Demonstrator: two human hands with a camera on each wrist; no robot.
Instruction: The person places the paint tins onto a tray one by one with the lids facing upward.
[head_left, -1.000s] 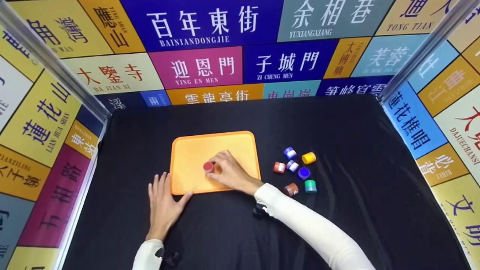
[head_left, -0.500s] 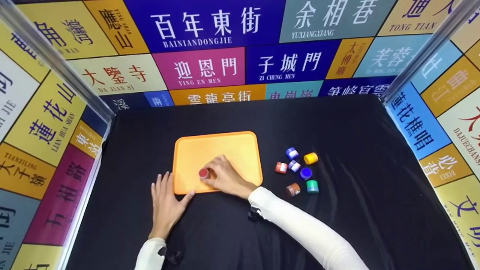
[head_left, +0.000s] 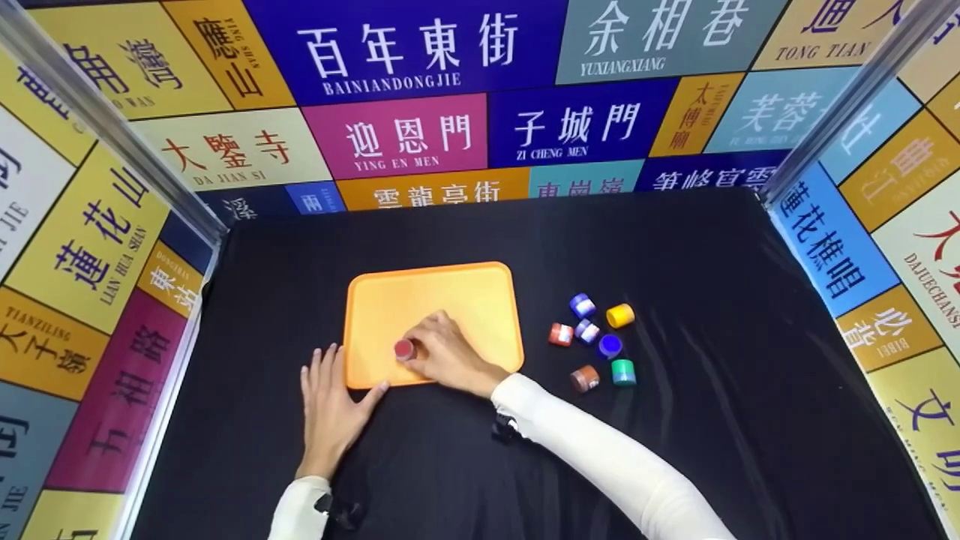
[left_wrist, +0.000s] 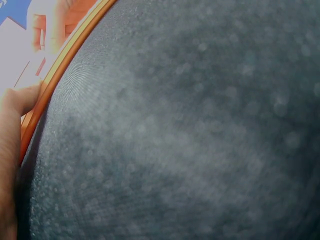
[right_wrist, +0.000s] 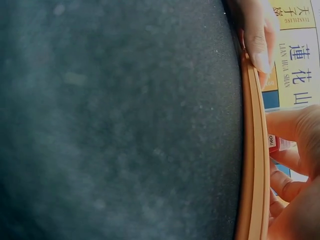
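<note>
We see the right hand [head_left: 448,352] pinching a red-capped paint jar [head_left: 405,349] upright on the orange tray [head_left: 450,289], near its front-left corner. The left hand [head_left: 330,409] lies flat on the black cloth [head_left: 675,247], fingers straight, thumb touching the tray's edge.

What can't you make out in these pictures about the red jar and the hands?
- Red jar: label too small in the head view; in the right wrist view the tray rim hides most of it.
- Right hand: palm side hidden by its own back.
- Left hand: left wrist view shows only a thumb at the edge.
</note>
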